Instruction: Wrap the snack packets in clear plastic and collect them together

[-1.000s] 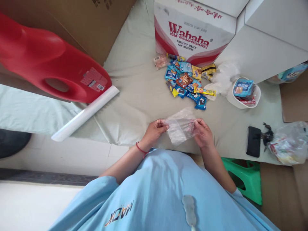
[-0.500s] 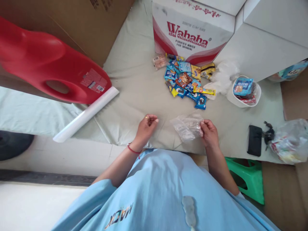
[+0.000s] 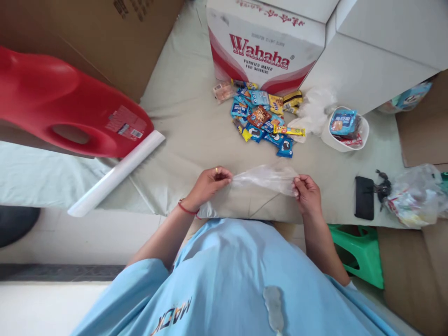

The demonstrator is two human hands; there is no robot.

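Note:
A clear plastic bag (image 3: 263, 179) is stretched flat between my two hands just above the cloth-covered surface (image 3: 196, 130). My left hand (image 3: 209, 183) pinches its left end, fingers closed, a ring on one finger and a red string at the wrist. My right hand (image 3: 308, 193) grips the bag's right end, fingers curled round it. Beyond the bag lies a heap of small snack packets (image 3: 261, 116), blue, orange and yellow.
A Wahaha carton (image 3: 266, 46) stands behind the snacks beside a white box (image 3: 378, 51). A white bowl (image 3: 345, 130) holds packets. A red jug (image 3: 66, 112) and white roll (image 3: 115, 175) lie left. A black wallet (image 3: 364, 204), keys, a filled plastic bag (image 3: 416, 196) and a green stool (image 3: 360, 254) are right.
My left hand had let go of the bag half a second ago; now it grips the left end again and the bag is pulled out wide between both hands.

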